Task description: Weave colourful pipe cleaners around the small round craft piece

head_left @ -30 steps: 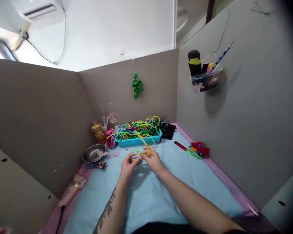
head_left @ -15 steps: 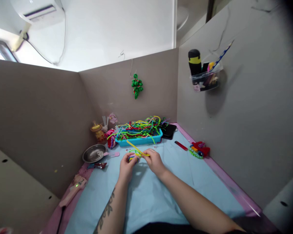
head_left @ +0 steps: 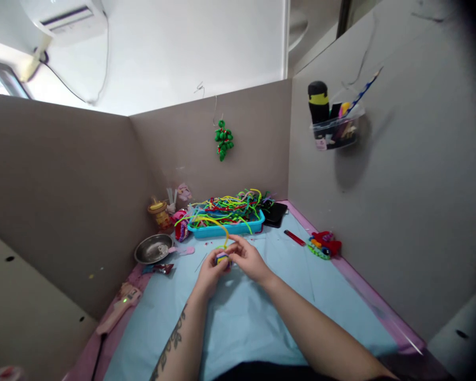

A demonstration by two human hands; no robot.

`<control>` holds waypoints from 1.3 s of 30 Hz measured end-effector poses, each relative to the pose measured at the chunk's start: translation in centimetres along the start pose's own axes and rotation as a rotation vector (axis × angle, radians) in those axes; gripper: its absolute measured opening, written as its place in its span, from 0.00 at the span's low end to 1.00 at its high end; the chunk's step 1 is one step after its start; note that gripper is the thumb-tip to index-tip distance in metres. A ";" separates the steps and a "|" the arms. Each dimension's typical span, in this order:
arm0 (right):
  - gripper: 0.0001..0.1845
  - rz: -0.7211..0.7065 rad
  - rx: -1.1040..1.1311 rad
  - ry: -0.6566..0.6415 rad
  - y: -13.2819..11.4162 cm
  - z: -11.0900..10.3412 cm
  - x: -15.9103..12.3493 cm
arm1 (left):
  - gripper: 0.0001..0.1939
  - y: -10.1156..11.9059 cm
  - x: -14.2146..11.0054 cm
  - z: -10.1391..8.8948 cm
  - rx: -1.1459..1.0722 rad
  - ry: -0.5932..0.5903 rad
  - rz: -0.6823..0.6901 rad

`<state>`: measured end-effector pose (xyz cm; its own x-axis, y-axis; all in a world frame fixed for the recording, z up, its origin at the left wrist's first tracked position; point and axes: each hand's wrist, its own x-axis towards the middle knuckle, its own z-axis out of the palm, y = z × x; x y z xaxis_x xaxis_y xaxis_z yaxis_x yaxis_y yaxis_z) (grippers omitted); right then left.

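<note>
A small coiled piece of blue, yellow and pink pipe cleaner (head_left: 222, 258) is pinched in my left hand (head_left: 210, 271), above the middle of the cloth. From its top rises a yellow pipe cleaner (head_left: 214, 219), curving away toward the left in front of the tray. My right hand (head_left: 252, 262) is at the right side of the coil, its bent fingers closed around the base of the yellow strand. The exact contact at the fingertips is too small to make out. A bit of lime-green strand shows beside the coil.
Behind my hands stands a blue tray (head_left: 228, 229) heaped with pipe cleaners. A metal bowl (head_left: 154, 250) and a pink glue gun (head_left: 121, 307) lie left. To the right are a red cutter (head_left: 294, 237) and a red craft figure (head_left: 326, 244). Grey partitions (head_left: 254, 143) surround the table.
The yellow pipe cleaner has gone from a straight slant to an upright curve bending left. My hands have come closer together, and the coil has turned and shifted slightly right.
</note>
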<state>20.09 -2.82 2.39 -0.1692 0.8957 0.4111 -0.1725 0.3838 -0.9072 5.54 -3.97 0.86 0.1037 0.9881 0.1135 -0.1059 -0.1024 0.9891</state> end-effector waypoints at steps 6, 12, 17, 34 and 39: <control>0.10 0.125 -0.073 0.164 0.4 -0.9 0.7 | 0.22 0.9 -0.5 -0.3 -0.268 -0.102 -0.046; 0.19 0.249 0.070 0.024 1.5 -0.9 0.8 | 0.24 0.5 -0.5 0.0 -0.210 -0.164 -0.055; 0.18 0.251 0.052 0.052 1.7 -0.5 0.5 | 0.24 0.3 -0.5 0.2 -0.131 -0.095 -0.017; 0.15 0.296 0.186 0.080 1.3 -0.1 0.7 | 0.28 0.4 0.2 -0.2 -0.053 0.116 0.151; 0.17 0.343 0.233 0.030 1.3 0.0 0.5 | 0.25 0.0 0.1 -0.1 -0.002 0.080 0.210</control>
<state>19.74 -1.91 1.38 -0.2270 0.9704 0.0821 -0.3262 0.0036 -0.9453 5.47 -3.89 0.91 0.0000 0.9511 0.3088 -0.1189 -0.3066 0.9444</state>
